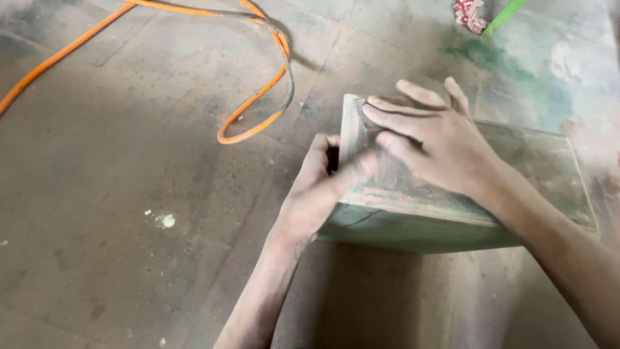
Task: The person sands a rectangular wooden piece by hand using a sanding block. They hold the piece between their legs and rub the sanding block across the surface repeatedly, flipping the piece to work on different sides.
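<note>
A dusty green wooden box (542, 169) lies on the grey floor at the right of the head view. My left hand (320, 190) grips its left end, thumb on the top face and fingers wrapped round the end; something dark shows under the fingers, too hidden to name. My right hand (433, 139) lies flat on the top face near that same end, fingers spread and pointing left. Both forearms reach in from the bottom and right edges.
An orange hose or cable (258, 97) loops across the floor at the upper left, close to the box's far corner. A red-and-white crumpled rag (469, 14) and a green stick (507, 14) lie at the top right. Pale specks (166, 221) dot the dusty floor.
</note>
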